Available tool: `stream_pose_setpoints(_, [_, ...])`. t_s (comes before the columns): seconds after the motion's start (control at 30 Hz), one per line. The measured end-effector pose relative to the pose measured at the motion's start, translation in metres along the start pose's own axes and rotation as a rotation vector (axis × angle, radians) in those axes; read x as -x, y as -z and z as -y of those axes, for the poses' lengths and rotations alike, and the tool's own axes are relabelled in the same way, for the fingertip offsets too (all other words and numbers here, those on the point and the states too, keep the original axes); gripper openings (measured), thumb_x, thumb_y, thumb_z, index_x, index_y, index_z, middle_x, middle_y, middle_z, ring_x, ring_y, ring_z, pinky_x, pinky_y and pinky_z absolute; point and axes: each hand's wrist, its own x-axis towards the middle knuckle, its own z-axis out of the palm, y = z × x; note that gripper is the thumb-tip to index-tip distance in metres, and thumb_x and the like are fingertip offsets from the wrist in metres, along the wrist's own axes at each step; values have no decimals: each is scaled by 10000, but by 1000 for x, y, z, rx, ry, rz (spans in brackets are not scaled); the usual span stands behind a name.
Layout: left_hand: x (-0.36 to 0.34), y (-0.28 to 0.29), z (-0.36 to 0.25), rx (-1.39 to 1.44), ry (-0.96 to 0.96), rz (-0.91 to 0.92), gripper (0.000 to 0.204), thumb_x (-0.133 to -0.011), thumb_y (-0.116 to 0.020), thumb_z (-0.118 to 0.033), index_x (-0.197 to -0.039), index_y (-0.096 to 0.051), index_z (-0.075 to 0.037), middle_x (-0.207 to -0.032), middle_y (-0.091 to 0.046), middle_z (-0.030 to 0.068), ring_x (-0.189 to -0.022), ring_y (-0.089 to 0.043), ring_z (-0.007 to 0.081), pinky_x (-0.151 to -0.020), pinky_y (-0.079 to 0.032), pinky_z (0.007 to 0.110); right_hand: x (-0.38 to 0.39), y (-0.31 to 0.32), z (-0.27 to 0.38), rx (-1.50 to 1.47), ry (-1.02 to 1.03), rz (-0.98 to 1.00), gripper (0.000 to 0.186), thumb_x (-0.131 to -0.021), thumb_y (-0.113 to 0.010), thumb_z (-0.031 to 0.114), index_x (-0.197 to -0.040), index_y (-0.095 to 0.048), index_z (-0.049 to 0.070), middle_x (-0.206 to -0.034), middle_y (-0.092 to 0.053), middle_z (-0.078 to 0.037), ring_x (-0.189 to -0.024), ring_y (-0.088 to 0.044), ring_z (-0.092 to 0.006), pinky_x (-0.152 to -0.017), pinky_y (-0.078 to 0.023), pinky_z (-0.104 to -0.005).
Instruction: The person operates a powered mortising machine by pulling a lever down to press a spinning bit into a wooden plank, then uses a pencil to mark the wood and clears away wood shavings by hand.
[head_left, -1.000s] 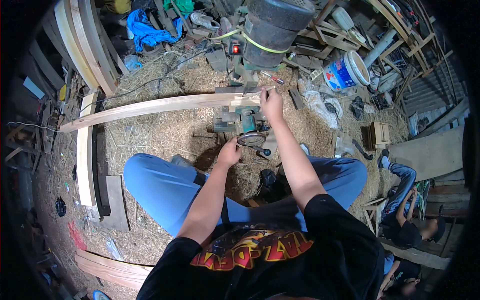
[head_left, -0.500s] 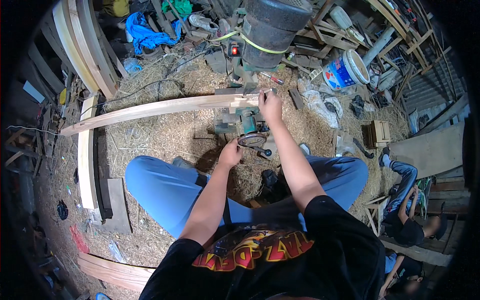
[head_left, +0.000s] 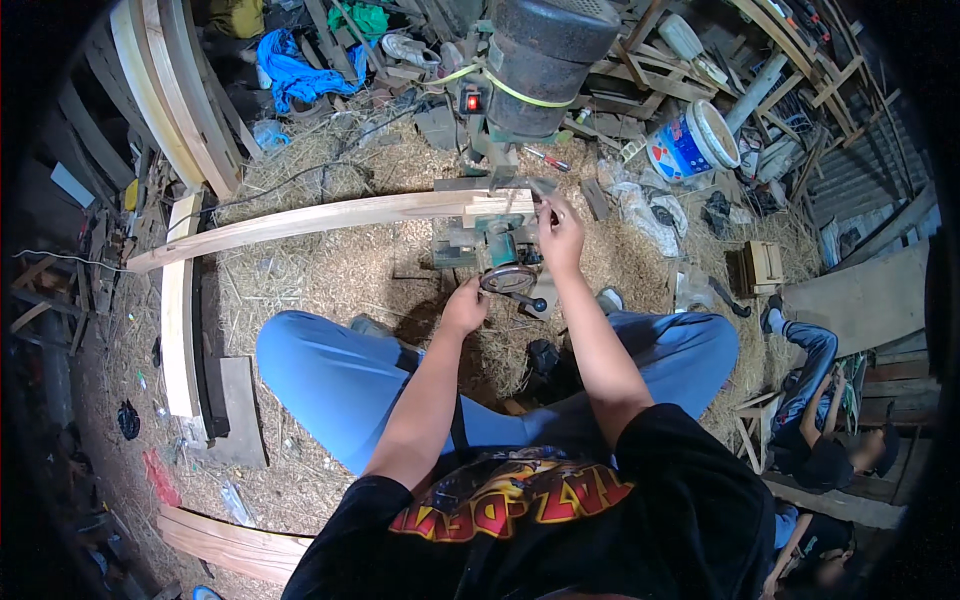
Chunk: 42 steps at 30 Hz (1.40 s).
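Observation:
My left hand [head_left: 464, 306] is closed on the left rim of a small handwheel [head_left: 508, 279] with a black knob, at the front of a green machine [head_left: 497, 240]. A long, slightly curved wooden beam [head_left: 330, 217] lies across the machine's table, with its cut right end [head_left: 515, 199] under the tool head. At that end, my right hand [head_left: 562, 238] is just to the right of the wood, with thumb and fingers bent and apart. A dark motor housing [head_left: 552, 65] with a yellow strap stands above, beside a lit red switch [head_left: 473, 102].
The beam's left part rests across a pale timber [head_left: 180, 310]. More curved planks [head_left: 160, 95] lean at the far left. A paint bucket [head_left: 692, 140] and a small wooden block [head_left: 763, 266] are at the right. Shavings cover the floor. Two people sit at the lower right.
My right hand has shifted right, off the end of the beam, uncovering the cut end. My left hand stays on the handwheel.

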Motion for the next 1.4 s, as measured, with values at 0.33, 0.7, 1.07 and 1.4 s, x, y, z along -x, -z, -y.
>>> stream_pose_setpoints(0.33, [3, 8, -15, -24, 64, 62, 399, -877, -643, -139, -1243, -569, 1, -1127, -659, 284, -1053, -630, 455, -912, -508, 493, 48, 13, -75, -265, -498, 380, 247, -971, -558, -49, -1183, -664, 23, -1032, -673, -53, -898, -635, -139, -876, -529, -293])
stream_pose_setpoints(0.7, [9, 9, -8, -98, 61, 86, 366, -878, -627, -159, -1189, -570, 25, -1109, -663, 293, -1057, -626, 460, -905, -505, 493, 33, -10, -57, -130, -341, 678, 392, -995, -602, 40, -1358, -643, 182, -1102, -693, -85, -1008, -627, -178, -929, -491, -311])
stream_pose_setpoints(1.07, [13, 6, -2, -78, 49, 67, 288, -883, -606, -153, -1110, -583, 23, -1006, -678, 262, -972, -651, 437, -851, -510, 493, 50, 9, -73, 251, -282, 469, 417, -901, -541, 31, -1296, -600, 154, -956, -688, -232, -884, -670, -432, -787, -523, -507])
stream_pose_setpoints(1.4, [16, 6, -16, -76, 101, 90, 326, -887, -597, -126, -1174, -574, 26, -1065, -705, 248, -1030, -676, 406, -899, -531, 462, 69, 27, -76, 88, -324, 343, 444, -954, -566, 116, -1380, -572, 241, -1011, -685, -220, -923, -678, -407, -819, -528, -479])
